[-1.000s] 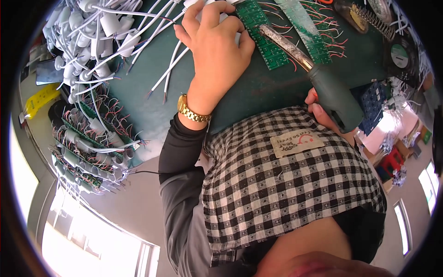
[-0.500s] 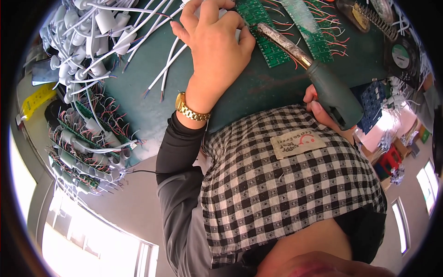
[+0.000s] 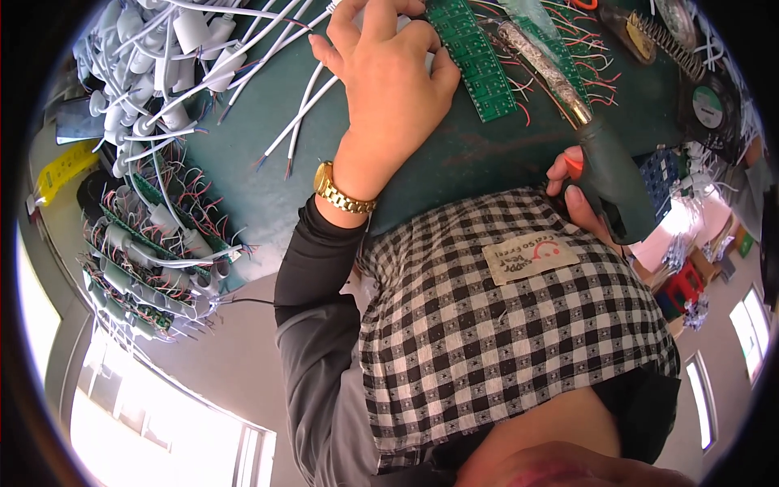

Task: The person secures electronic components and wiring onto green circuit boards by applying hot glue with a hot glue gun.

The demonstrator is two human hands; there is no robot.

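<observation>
Left hand (image 3: 393, 97): fingers were bent, slightly spread; tips hidden, couldn't tell if pinching. Back faced up, just left of long green circuit board (image 3: 480, 77). Right hand (image 3: 578, 191) curled round dark-grey-handled soldering iron (image 3: 614, 162), metal barrel slanting far-left.

A cream patch (image 3: 532, 258) on the checked apron (image 3: 462, 341) bears dark lettering (image 3: 518, 263) and a red smile (image 3: 546, 250).
</observation>
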